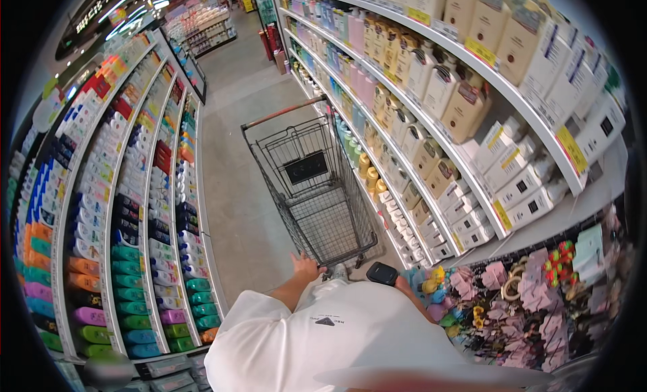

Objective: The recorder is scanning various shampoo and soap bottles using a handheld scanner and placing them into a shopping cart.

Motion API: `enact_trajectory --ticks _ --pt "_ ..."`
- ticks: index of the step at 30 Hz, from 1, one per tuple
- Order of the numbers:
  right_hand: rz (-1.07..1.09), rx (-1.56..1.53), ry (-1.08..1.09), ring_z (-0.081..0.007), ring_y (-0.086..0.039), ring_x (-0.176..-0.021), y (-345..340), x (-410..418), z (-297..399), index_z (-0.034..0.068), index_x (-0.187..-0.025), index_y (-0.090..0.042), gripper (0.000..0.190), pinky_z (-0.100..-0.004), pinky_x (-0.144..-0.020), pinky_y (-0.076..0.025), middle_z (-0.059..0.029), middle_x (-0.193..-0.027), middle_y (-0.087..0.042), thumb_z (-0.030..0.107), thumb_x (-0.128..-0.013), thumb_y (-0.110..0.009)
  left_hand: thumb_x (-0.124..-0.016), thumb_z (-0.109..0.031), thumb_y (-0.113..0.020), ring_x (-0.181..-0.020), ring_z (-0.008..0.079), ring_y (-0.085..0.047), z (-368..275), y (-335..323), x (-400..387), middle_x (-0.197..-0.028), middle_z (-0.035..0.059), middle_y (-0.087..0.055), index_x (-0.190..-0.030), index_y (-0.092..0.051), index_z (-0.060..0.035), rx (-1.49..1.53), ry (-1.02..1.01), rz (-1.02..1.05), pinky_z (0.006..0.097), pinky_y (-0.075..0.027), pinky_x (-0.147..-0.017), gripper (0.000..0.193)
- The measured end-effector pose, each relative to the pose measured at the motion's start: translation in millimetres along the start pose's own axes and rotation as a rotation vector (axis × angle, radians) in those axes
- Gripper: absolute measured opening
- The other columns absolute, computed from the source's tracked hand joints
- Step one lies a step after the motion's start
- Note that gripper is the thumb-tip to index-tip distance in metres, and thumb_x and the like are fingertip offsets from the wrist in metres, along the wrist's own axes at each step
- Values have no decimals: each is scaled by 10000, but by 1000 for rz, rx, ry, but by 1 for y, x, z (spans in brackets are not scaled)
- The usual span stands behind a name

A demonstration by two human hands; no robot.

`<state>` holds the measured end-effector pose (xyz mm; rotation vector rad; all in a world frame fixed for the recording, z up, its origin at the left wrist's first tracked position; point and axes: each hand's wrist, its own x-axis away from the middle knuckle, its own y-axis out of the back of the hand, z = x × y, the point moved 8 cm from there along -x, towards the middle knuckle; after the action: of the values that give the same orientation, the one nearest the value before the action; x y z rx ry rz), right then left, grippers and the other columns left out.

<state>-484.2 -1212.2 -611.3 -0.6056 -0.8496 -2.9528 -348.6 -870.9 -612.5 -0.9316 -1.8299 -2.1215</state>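
Observation:
My left hand (305,267) is beside the near end of a wire shopping cart (328,215), with its fingers spread and nothing in it. Whether the fingertips touch the cart's wire cannot be made out. The cart's orange-red handle (283,112) is at its far end, and a dark panel (306,168) hangs on the wire seat back. At the front of my white shirt, my right hand (403,286) grips a small black handheld device (382,274). Most of that hand is hidden behind the device and my shirt.
Shelves of shampoo and lotion bottles (129,260) line the left side. Pump bottles and white bottles fill the right shelves (434,109), close beside the cart. Hair accessories (505,301) hang near my right arm. The grey aisle floor (237,190) runs ahead towards another display (202,30).

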Motion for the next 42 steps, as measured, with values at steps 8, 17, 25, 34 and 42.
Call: enact_trajectory --ticks 8,17,25,34,42 --pt "-43 -233 15 -281 -732 -951 -8 -77 39 77 -1100 -754 549 -398 -844 -565 -138 -1032 -764 460 -733 -898 -1000 -657 -350 -1284 297 -588 18 38 -52 -1279 145 -693 -1278 -711 -142 166 -220 110 621 -134 -1203 687" --pt "76 -258 -103 -139 -677 -979 -13 -143 88 65 -1140 -757 489 -316 -868 -542 -42 -1080 -752 390 -795 -879 -989 -460 -482 -1323 274 -570 27 -13 -108 -1332 67 -671 -1240 -727 -216 -250 -393 270 574 -197 -1198 428" --pt "166 -410 -143 -139 -658 -1061 -9 -164 121 66 -1185 -740 425 -308 -942 -504 -36 -1133 -741 301 -845 -835 -977 -357 -532 -1376 275 -520 51 -91 -186 -1362 61 -655 -1300 -693 -240 52 -304 -117 611 -163 -1195 380" --pt "177 -658 -309 -112 -631 -896 -3 -207 81 62 -1187 -718 392 -310 -840 -508 -5 -1035 -707 233 -851 -825 -1003 -447 -453 -1372 298 -519 36 -4 -121 -1322 90 -678 -1361 -638 -259 -97 -433 260 648 -68 -1213 446" --pt "211 -479 -215 -143 -697 -968 12 -216 103 62 -1160 -705 368 -324 -826 -545 -16 -1025 -696 260 -869 -811 -1017 -608 -357 -1186 286 -652 28 27 -126 -1202 94 -732 -1235 -717 -230 90 -259 103 596 -237 -1158 566"
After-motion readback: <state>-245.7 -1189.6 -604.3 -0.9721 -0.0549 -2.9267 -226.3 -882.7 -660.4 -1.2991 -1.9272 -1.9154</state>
